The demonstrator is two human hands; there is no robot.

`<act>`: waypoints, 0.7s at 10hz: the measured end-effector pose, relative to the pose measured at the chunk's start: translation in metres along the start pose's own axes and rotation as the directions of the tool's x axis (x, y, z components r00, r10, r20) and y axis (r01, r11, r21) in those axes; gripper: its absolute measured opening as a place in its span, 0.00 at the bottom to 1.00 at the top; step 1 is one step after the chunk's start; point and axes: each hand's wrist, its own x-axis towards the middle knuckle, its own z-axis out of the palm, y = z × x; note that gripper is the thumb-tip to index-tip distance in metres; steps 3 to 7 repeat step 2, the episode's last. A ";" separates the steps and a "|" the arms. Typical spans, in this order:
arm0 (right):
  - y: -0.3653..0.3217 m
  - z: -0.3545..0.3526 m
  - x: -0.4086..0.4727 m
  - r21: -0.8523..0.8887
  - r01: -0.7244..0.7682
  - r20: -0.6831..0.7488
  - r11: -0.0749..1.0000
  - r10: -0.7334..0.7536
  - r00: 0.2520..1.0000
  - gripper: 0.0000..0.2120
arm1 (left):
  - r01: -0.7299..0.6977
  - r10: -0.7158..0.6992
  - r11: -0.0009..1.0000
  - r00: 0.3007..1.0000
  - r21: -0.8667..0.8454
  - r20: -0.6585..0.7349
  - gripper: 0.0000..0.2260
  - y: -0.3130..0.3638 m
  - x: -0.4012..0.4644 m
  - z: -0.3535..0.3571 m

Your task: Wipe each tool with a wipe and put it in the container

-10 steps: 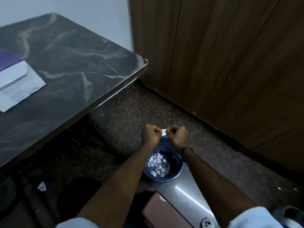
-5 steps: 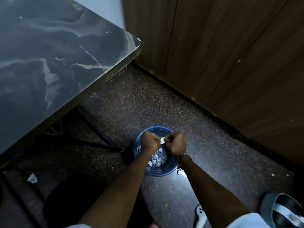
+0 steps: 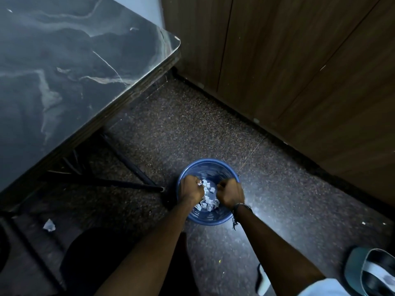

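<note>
Head view: both hands over blue bin [image 3: 210,218] on floor — left hand [image 3: 190,188] fingers curled, pinching small white scrap [image 3: 200,183]; right hand [image 3: 230,194] fisted, contents hidden, can't tell. White torn bits [image 3: 208,199] lie inside bin — marbled table [image 3: 64,71] upper left.

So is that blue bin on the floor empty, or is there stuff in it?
Not empty. The blue bin stands upright on the floor with a heap of small white scraps inside, showing between both hands held over it.

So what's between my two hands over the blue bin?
In the head view, only small white paper scraps inside the round blue plastic bin show between the left hand and right hand.
</note>
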 end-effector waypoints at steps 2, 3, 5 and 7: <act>-0.005 0.001 -0.007 -0.166 0.084 -0.007 0.982 -0.086 0.996 0.16 | -0.303 0.265 0.801 0.953 0.516 0.149 0.33 0.004 -0.016 -0.010; -0.005 0.001 -0.007 -0.166 0.084 -0.007 0.982 -0.086 0.996 0.16 | -0.303 0.265 0.801 0.953 0.516 0.149 0.33 0.004 -0.016 -0.010; -0.005 0.001 -0.007 -0.166 0.084 -0.007 0.982 -0.086 0.996 0.16 | -0.303 0.265 0.801 0.953 0.516 0.149 0.33 0.004 -0.016 -0.010; -0.005 0.001 -0.007 -0.166 0.084 -0.007 0.982 -0.086 0.996 0.16 | -0.303 0.265 0.801 0.953 0.516 0.149 0.33 0.004 -0.016 -0.010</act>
